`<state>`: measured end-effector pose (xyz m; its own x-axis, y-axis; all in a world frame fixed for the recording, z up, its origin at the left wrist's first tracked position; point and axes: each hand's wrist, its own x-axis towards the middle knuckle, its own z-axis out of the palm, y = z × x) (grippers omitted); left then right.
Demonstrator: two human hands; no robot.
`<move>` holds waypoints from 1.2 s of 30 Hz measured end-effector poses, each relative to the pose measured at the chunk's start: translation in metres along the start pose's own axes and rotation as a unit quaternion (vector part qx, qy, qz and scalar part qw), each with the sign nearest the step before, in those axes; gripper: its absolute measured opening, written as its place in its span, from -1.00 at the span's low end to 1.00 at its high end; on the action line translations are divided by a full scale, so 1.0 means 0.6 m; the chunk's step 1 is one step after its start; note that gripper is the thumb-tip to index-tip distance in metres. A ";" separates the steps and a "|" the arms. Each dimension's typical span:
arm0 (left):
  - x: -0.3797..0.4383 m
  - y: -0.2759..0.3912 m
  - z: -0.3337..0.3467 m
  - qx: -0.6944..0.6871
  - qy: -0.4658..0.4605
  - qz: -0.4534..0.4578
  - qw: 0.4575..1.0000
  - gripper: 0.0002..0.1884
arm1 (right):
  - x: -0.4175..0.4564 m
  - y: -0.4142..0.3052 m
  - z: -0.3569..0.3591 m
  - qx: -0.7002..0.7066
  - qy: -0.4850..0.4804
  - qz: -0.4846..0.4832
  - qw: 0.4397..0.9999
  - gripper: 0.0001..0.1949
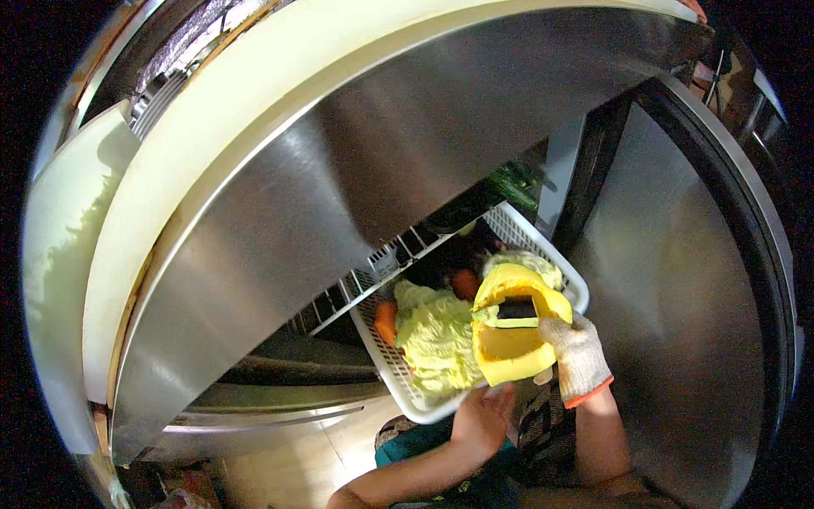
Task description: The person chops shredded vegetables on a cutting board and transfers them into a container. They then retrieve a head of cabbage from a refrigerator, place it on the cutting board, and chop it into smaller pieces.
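My right hand (577, 356), in a white knit work glove with an orange cuff, grips a hollowed piece of yellow-fleshed pumpkin (515, 364) by its right side. The pumpkin is over the front right of a white plastic basket (575, 286). My bare left hand (484, 417) is at the basket's front rim, just below the pumpkin; its fingers are blurred, and whether they grip the rim is unclear. Pale green leafy cabbage (439, 337) lies in the basket. A carrot (386, 323) sits by its left wall, with another orange vegetable (465, 284) farther back.
The basket juts from a steel under-counter refrigerator, above whose opening is a steel front (318, 159). Its door (674, 286) stands open at right. A wire shelf (356, 289) and dark green vegetables (515, 184) show inside. A pale cutting board (191, 140) lies on top.
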<state>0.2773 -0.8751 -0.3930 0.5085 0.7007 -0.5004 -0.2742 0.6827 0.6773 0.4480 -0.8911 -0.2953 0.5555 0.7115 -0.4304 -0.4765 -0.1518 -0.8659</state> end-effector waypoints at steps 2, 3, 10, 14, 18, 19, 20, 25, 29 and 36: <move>-0.038 -0.014 0.011 -0.227 0.128 -0.252 0.932 -0.61 | 0.027 0.026 -0.006 -0.010 0.008 -0.025 1.000 -0.60; -0.053 -0.042 -0.002 -0.229 0.120 -0.264 0.929 -0.64 | 0.042 0.042 -0.006 -0.008 0.019 -0.034 0.999 -0.60; -0.070 -0.096 -0.036 -0.260 0.084 -0.279 0.921 -0.65 | 0.258 0.107 0.058 -0.569 -0.226 -0.380 0.694 -0.55; -0.075 -0.102 -0.053 -0.252 0.045 -0.274 0.927 -0.51 | 0.304 0.128 0.228 -0.764 -0.295 -0.214 0.532 -0.56; -0.076 -0.084 -0.055 -0.262 -0.006 -0.300 0.917 -0.55 | 0.365 0.211 0.282 -0.709 -0.314 -0.139 0.616 -0.70; -0.074 -0.082 -0.058 -0.266 -0.027 -0.304 0.914 -0.54 | 0.363 0.233 0.276 -0.553 -0.265 -0.087 0.785 -0.74; -0.071 -0.082 -0.058 -0.270 -0.049 -0.310 0.910 -0.54 | 0.373 0.244 0.270 -0.491 -0.210 -0.097 0.840 -0.76; -0.074 -0.092 -0.101 -0.359 -0.177 -0.292 0.869 -0.53 | 0.269 0.098 0.204 -0.656 -0.124 -0.222 0.710 -0.72; -0.091 -0.053 -0.104 -0.257 -0.159 -0.313 0.900 -0.54 | 0.157 0.034 0.047 -0.360 0.071 -0.379 0.850 -0.73; -0.077 -0.028 -0.106 -0.113 -0.188 -0.392 0.894 -0.44 | 0.078 0.076 -0.108 -0.174 0.275 -0.307 0.894 -0.75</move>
<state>0.2063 -0.9057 -0.4153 0.8433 -0.1008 -0.5278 0.1501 0.9873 0.0512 0.4960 -0.9091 -0.3714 0.9364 0.3031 0.1768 0.2216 -0.1202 -0.9677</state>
